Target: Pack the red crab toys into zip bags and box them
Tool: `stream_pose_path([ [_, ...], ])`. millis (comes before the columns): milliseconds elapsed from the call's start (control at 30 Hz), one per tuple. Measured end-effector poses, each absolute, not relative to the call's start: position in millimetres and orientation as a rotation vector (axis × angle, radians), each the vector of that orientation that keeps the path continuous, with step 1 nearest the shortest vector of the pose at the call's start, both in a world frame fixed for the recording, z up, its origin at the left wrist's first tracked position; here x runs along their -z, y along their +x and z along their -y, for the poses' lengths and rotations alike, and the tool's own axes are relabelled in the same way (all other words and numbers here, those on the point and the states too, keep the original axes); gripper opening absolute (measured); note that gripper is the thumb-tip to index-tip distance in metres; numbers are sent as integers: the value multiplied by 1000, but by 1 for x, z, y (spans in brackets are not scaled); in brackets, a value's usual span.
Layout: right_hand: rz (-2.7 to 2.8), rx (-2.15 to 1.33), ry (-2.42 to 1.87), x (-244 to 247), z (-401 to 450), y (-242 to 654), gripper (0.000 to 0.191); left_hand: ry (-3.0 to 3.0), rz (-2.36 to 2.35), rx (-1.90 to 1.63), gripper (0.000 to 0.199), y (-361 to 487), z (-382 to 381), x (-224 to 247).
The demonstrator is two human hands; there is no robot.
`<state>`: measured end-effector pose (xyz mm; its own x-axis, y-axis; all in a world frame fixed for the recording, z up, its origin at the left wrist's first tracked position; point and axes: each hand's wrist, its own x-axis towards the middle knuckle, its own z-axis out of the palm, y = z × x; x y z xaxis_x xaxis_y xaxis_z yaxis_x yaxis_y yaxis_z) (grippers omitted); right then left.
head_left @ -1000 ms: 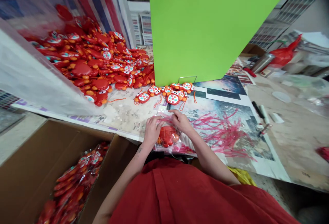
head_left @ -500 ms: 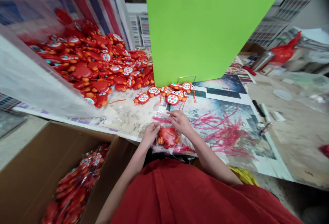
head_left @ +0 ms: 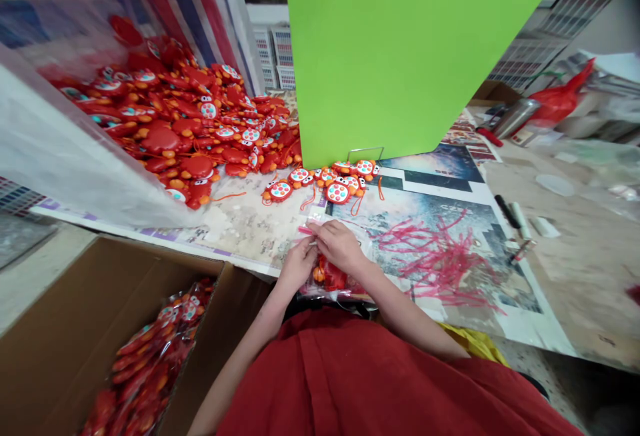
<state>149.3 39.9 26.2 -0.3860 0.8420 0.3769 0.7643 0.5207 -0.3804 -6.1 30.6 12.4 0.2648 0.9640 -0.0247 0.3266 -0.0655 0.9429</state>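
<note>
A clear plastic bag with a red and orange crab-shaped toy (head_left: 334, 277) inside lies at the table's front edge, close to my body. My left hand (head_left: 299, 264) is closed on the bag's upper left edge. My right hand (head_left: 341, 245) reaches across the bag's top, its fingertips pinched on the edge beside my left fingers, and it covers much of the toy. A pink strip (head_left: 305, 230) shows along the bag's top by the fingertips. Several loose toys (head_left: 337, 191) with white, dotted faces and orange cords lie just beyond my hands.
A large heap of red toys (head_left: 200, 166) spills from a lined bag at the left. An open cardboard box (head_left: 60, 329) holds bagged toys at lower left. A green board (head_left: 400, 49) stands behind. Pink strips (head_left: 450, 263) and pens (head_left: 507, 211) lie to the right.
My right hand has moved left over the bag, and its fingertips now meet my left hand's at the bag's upper left edge. The toy inside is more covered than before.
</note>
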Motion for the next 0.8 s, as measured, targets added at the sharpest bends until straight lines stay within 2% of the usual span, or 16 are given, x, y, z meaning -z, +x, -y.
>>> stream_pose_path([
  [167, 2246, -127, -1346, -27, -39, 144, 39, 1736, -1285, -732, 29, -6, -29, -19],
  [367, 1941, -340, -1312, -25, -50, 155, 35, 1659, -1191, -804, 32, -5, -24, -19],
  [467, 1790, -385, -1309, -30, -53, 170, 25, 1542, -1177, -827, 34, -5, -24, -14],
  [567, 1867, -420, -1233, -36, -50, 176, 16, 1426, -1158, -798, 39, -4, -25, -8],
  [633, 1989, -443, -1198, -38, -45, 173, 17, 1422, -1166, -788, 39, -3, -27, -5],
  [800, 2170, -398, -1313, -32, -36, 159, 33, 1533, -1206, -825, 35, -3, -29, -4],
])
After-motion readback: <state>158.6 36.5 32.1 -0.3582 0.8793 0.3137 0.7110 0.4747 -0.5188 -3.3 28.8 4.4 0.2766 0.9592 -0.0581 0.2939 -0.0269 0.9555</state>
